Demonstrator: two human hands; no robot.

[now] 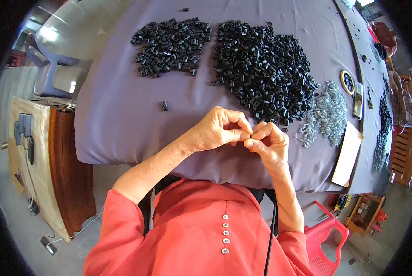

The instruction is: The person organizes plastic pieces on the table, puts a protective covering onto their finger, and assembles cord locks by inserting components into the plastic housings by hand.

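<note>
My left hand (220, 129) and my right hand (269, 140) meet fingertip to fingertip above the near part of the cloth-covered table (123, 124). Both are closed in a pinch, thumb against fingers. Whatever sits between the fingertips is tiny and mostly hidden; only a dark speck shows. Just beyond the hands spreads a large pile of small black plastic pieces (265, 69), short and tube-like. A smaller pile of the same black pieces (173, 46) lies to its left. One single black piece (164, 106) rests apart on the cloth. Right of my hands is a heap of small clear, silvery pieces (327, 115).
A tan card (347, 154) lies at the table's right, near a round container (347, 83) and a clear-and-dark box (358, 101). More black pieces (383, 119) line the far right. A grey chair (52, 69) and wooden cabinet (70, 161) stand left; a pink chair (325, 239) stands lower right.
</note>
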